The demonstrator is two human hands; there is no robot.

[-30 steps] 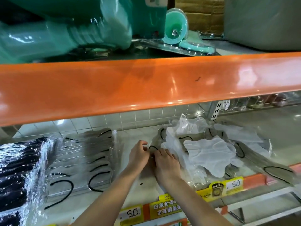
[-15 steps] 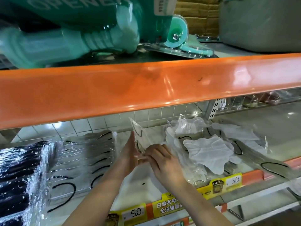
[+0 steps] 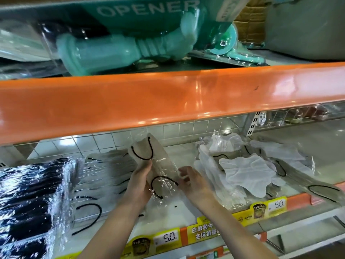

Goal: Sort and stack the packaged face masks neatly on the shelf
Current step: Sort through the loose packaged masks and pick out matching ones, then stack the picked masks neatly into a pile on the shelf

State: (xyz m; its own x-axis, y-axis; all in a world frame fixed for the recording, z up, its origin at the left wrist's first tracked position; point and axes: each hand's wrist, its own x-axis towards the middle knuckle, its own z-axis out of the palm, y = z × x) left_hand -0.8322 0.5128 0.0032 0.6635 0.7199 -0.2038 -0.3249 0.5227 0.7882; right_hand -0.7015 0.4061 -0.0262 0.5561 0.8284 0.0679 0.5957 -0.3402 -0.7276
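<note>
- Two bare forearms enter from the bottom edge; no sleeves reach into view.
- Left hand: bare, no glove, ring or watch visible.
- Right hand: bare, likewise unadorned; wrist plain.
- Fingernails short, unpainted where visible; finer detail blurred.

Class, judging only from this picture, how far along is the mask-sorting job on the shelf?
Done: black masks and grey masks sit in neat stacks at left. In hand: the left hand holds one packaged grey mask upright, the right hand at its edge. Left: the loose pile of white and grey masks at right.
</note>
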